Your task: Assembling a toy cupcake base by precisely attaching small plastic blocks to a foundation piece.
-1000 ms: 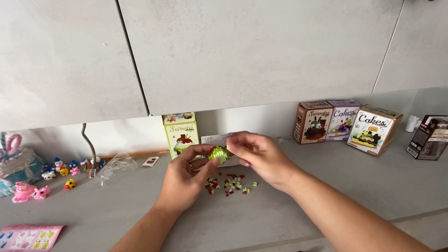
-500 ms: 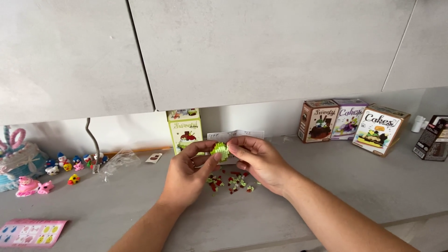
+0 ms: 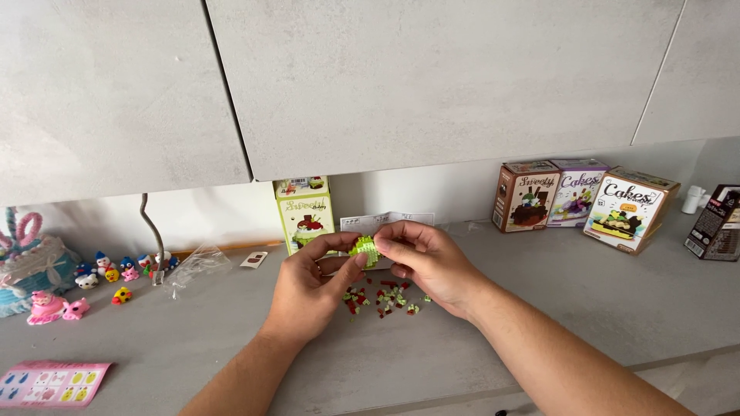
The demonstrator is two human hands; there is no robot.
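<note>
A small light-green brick model [image 3: 363, 249] is pinched between both hands above the grey counter [image 3: 601, 308]. My left hand [image 3: 308, 289] grips it from the left with thumb and fingers, and my right hand [image 3: 424, 258] presses on it from the right. Just below the hands lies a scatter of several tiny red, green and white bricks [image 3: 381, 296]. Behind the hands a folded white instruction sheet [image 3: 385, 222] stands against the wall, next to a green box [image 3: 305, 212].
Three small cake-picture boxes [image 3: 586, 199] stand at the right, with a dark box [image 3: 713, 223] beyond. At the left are small toy figures [image 3: 116, 270], pink figures [image 3: 54, 308], a clear plastic bag [image 3: 193, 266] and a pink sticker sheet [image 3: 50, 383]. Cabinet doors hang overhead.
The view has shifted slightly, so the scene sits a little further right. Both hands stay closed on the green model with only small finger movements.
</note>
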